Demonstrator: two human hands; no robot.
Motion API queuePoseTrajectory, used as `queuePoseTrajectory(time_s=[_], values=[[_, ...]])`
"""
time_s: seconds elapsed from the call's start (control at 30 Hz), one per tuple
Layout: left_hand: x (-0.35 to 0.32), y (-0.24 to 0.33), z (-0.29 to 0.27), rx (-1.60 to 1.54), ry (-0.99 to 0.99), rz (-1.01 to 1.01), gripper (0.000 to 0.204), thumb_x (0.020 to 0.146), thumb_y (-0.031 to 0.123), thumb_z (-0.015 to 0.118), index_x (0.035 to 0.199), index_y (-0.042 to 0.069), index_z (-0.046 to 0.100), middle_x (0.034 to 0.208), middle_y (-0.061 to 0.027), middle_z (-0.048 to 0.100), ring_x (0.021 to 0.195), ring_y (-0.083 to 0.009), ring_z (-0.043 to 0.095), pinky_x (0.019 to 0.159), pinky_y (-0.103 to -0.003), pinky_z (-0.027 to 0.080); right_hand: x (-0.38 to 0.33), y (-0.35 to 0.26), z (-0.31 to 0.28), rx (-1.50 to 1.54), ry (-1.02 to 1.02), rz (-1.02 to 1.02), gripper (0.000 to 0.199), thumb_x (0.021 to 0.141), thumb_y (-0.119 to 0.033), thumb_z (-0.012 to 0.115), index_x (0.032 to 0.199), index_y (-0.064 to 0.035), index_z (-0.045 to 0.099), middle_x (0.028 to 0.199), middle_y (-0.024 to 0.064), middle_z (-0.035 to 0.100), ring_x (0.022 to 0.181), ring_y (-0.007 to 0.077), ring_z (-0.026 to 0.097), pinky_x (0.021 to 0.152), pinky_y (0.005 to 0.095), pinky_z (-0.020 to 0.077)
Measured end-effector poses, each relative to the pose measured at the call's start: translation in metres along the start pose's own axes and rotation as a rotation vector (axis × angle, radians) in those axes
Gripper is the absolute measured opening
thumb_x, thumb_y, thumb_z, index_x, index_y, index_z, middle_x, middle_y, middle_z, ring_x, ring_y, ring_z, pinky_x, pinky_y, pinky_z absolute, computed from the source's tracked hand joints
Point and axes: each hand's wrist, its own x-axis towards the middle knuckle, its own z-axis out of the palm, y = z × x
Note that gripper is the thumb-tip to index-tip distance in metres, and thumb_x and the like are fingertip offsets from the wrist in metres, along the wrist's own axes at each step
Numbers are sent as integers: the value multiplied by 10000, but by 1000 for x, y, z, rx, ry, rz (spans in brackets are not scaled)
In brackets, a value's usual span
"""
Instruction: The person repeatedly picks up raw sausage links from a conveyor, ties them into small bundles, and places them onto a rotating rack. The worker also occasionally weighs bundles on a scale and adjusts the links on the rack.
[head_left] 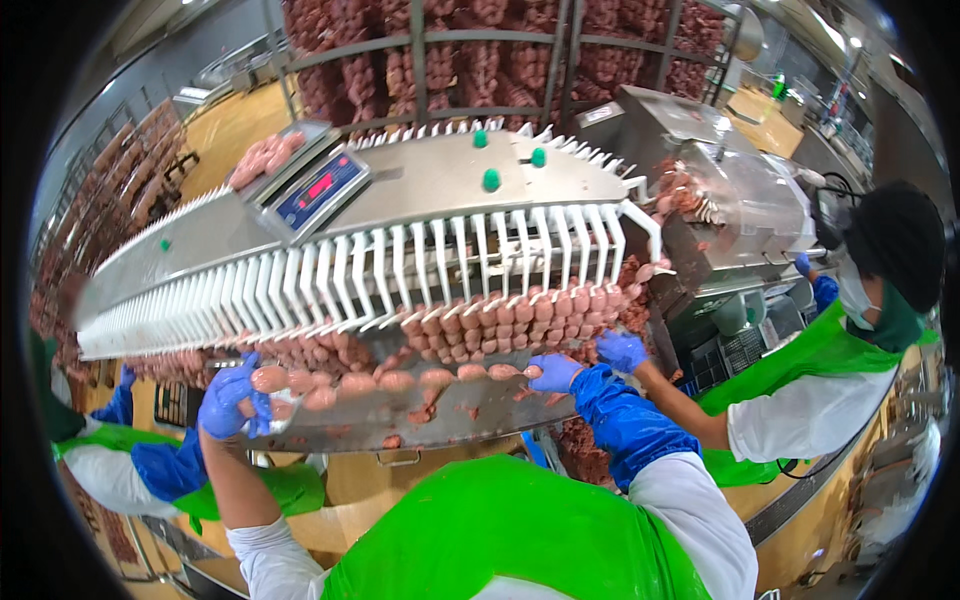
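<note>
A string of short pink sausage links (393,381) stretches nearly level between my two blue-gloved hands, in front of the hanging rows. My left hand (236,400) is closed around its left end, where a few links double back beneath. At the other end my right hand (555,373) pinches the last link. Above the string, several rows of linked sausages (510,322) hang from white hooks (400,265) along the edge of a long metal conveyor (430,180). Just beyond my right hand is a co-worker's gloved hand (622,351).
Below the hooks runs a metal tray (340,435) with meat scraps. A scale (318,190) with sausages beside it sits atop the conveyor. A co-worker (810,370) stands close on the right near a steel machine (735,190); another (130,460) works at left. Racks of sausages (500,70) stand behind.
</note>
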Motion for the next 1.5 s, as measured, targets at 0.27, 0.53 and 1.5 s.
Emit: queuePoseTrajectory(time_s=[0.27,0.53,1.5], values=[[42,-23,24,251,-127,-284,344,918,258,564,834,-59,671,743,-168,679,535,-246,653,420,-289,498,-6,54,-25,37,-194,13,356,721,-330,688,988,-94,682,970,154,713,908,317,693,800,452,539],[90,-170,129,447,-324,-276,301,924,264,662,1182,113,706,892,-40,713,717,-132,670,592,-290,539,0,-61,-19,313,-490,-7,279,824,-288,667,986,-80,577,869,140,652,854,301,662,757,426,510],[112,-163,106,-277,-836,-316,455,947,387,624,1142,-24,656,983,-90,694,721,-141,657,609,-265,514,23,-212,-18,199,477,-445,444,911,-219,623,1320,-63,548,1310,136,585,1181,286,587,1022,401,458]])
